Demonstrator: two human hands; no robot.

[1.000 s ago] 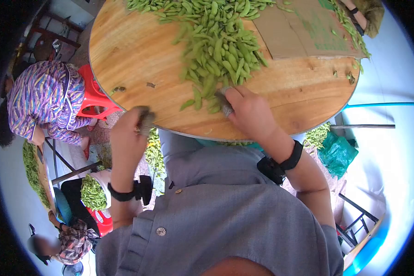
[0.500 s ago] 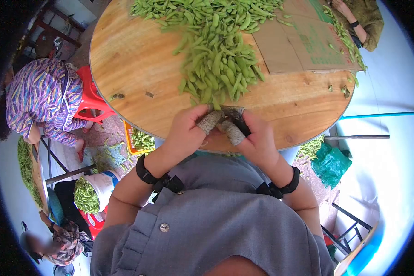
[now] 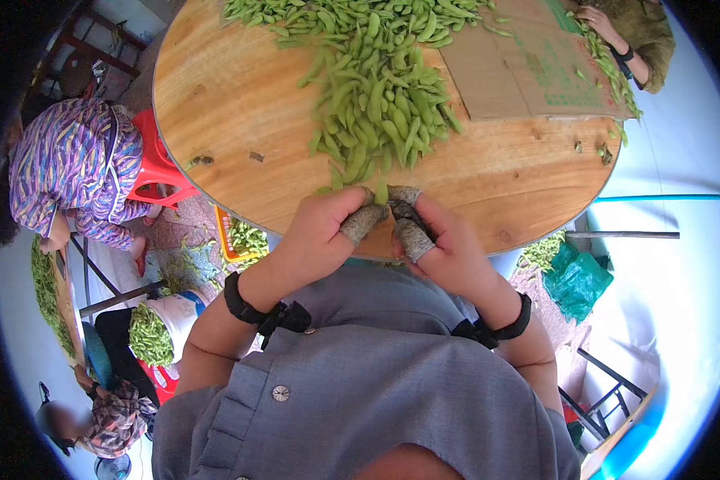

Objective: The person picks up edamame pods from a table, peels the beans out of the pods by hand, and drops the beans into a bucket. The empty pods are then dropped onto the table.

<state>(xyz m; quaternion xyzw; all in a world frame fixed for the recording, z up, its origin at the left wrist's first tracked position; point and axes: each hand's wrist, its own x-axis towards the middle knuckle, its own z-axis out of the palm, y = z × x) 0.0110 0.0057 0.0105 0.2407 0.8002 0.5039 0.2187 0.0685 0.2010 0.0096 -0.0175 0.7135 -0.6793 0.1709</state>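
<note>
Green pod [image 3: 382,193], between fingers [image 3: 365,222], loose pile [image 3: 384,104] beyond

The table [image 3: 240,120] is smooth, grained wood, the cardboard [image 3: 488,72] matt, the stool [image 3: 154,164] glossy plastic, the bag [image 3: 578,284] crinkled, shiny plastic and the shirt [image 3: 392,384] matt cloth, while the finger wraps [image 3: 414,238] look rough and the pods [image 3: 376,108] smooth.

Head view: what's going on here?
The person's left hand and right hand meet at the near side of a wooden table, grey-covered fingers around a green pod. Which hand grips it isn't clear. A pod pile lies just beyond, beside flattened cardboard.
</note>
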